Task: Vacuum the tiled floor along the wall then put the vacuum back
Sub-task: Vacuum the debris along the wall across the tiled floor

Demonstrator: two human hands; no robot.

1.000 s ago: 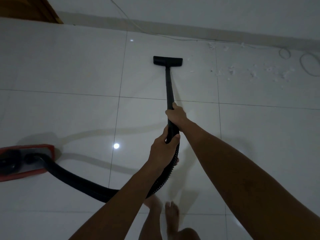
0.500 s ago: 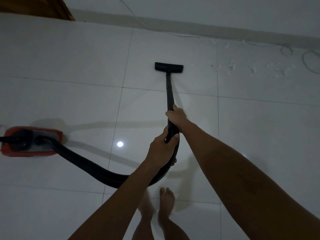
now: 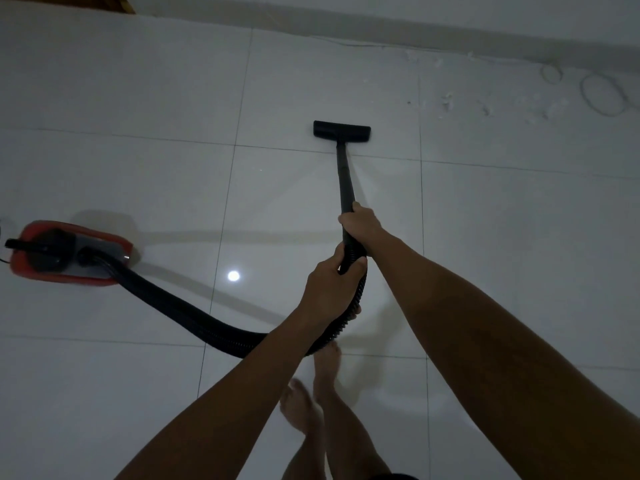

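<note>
A black vacuum wand (image 3: 345, 178) runs from my hands to its flat floor head (image 3: 341, 131), which rests on the white tiled floor (image 3: 138, 98) just past a grout line. My right hand (image 3: 360, 225) grips the wand's lower end. Behind it, my left hand (image 3: 332, 285) grips the ribbed black hose (image 3: 194, 318). The hose curves left along the floor to the red canister vacuum (image 3: 71, 252). White debris bits (image 3: 485, 105) lie near the wall at the upper right.
The wall's skirting (image 3: 381, 29) crosses the top of the view. Thin cable loops (image 3: 604, 93) lie on the tiles at the far right, with a wire along the wall. A wooden edge (image 3: 126, 3) shows at top left. My bare feet (image 3: 311, 393) stand below the hose.
The floor head has drawn back from the wall toward me. The canister has come further into view at the left, and my feet have stepped back.
</note>
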